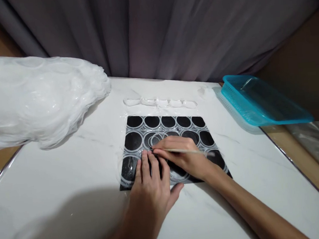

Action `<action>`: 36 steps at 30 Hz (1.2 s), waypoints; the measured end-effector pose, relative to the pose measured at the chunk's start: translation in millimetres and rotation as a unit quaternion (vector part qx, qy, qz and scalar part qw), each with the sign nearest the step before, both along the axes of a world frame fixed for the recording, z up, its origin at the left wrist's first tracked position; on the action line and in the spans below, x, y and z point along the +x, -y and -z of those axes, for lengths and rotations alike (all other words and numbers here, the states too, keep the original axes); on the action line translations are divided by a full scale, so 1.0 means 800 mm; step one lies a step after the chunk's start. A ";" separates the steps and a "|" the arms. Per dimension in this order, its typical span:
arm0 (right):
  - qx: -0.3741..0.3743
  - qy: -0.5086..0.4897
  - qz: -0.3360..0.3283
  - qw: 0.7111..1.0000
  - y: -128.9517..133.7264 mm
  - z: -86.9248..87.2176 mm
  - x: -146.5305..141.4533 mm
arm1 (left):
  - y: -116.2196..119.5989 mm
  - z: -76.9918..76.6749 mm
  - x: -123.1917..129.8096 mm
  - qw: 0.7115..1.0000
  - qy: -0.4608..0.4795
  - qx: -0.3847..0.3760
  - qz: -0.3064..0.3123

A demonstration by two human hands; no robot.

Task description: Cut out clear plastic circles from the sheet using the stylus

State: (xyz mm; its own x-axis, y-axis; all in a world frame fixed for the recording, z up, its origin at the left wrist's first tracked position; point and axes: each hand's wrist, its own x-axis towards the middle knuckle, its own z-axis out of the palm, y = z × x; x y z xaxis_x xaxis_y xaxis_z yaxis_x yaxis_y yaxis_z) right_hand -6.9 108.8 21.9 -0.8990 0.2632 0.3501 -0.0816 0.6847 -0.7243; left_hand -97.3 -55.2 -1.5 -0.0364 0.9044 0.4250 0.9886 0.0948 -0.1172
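A black sheet (192,123) lies on the white table, covered by a clear plastic layer with rows of pale ring outlines. My left hand (149,181) rests flat on its lower left part, fingers stretched forward and slightly apart. Pinched in my right hand (187,154) is a slim, pale, pen-like tool (183,150); its exact kind is unclear. The tool's tip points left, close to the left fingertips, by a ring in the middle row. Loose clear rings (157,138) overlap there, partly hidden by my right hand.
A big heap of clear, crinkled plastic sheets (37,95) sits at the left. Behind the black sheet lies a strip of clear plastic ring shapes (160,102). A blue plastic basket (261,99) stands at the right edge, and a grey curtain (151,31) hangs behind the table (55,180).
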 end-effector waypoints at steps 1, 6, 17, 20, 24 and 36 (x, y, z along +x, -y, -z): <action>0.059 0.006 -0.014 0.998 0.001 -0.001 0.002 | 0.000 -0.001 0.003 1.000 -0.001 0.000 -0.006; 0.241 0.032 -0.024 0.970 0.006 -0.006 0.007 | 0.001 0.001 0.009 0.999 -0.020 -0.008 -0.039; 0.288 -0.013 -0.012 0.957 0.004 -0.006 -0.014 | 0.000 -0.012 0.011 0.999 -0.028 -0.007 -0.046; 0.259 -0.014 -0.007 0.966 0.002 -0.001 -0.015 | 0.001 -0.018 0.010 0.998 -0.042 -0.024 -0.039; 0.116 -0.027 -0.002 0.993 0.000 0.002 -0.015 | 0.004 -0.017 0.008 0.997 -0.049 -0.047 -0.036; -0.278 -0.037 0.232 0.931 -0.007 -0.005 -0.035 | 0.013 -0.022 0.010 0.997 -0.035 -0.020 -0.068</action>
State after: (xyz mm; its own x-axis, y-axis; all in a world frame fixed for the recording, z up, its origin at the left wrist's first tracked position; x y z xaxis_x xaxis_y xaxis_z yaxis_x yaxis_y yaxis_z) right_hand -35.1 114.2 25.6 -0.6224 0.7764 0.0992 0.0663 0.1786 -0.9817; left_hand -89.6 -65.7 16.2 -0.1312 0.9098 0.3938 0.9563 0.2209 -0.1917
